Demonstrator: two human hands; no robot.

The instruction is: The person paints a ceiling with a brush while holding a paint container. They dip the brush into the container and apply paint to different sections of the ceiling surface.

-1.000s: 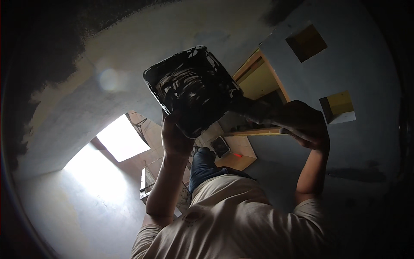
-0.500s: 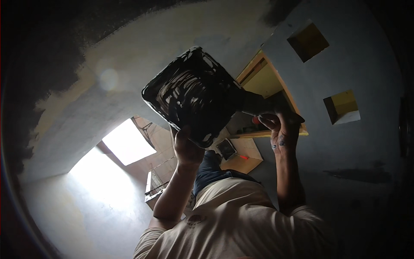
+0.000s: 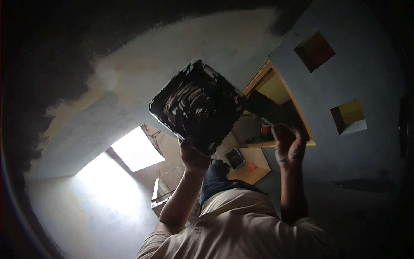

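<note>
The left hand (image 3: 194,156) grips the lower edge of a black paint-smeared tray (image 3: 197,105), raised overhead. The right hand (image 3: 288,144) is closed around a dark flat tool (image 3: 271,113) just beside it, before the yellow-framed wall recess (image 3: 276,88).

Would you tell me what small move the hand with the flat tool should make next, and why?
Probably bring the right hand back to the square black tray and scoop more of the dark paste. The flat tool in it points toward the tray's edge, the left hand holds the tray up from below, and pale, uncoated surface lies beside the dark coat.
</note>
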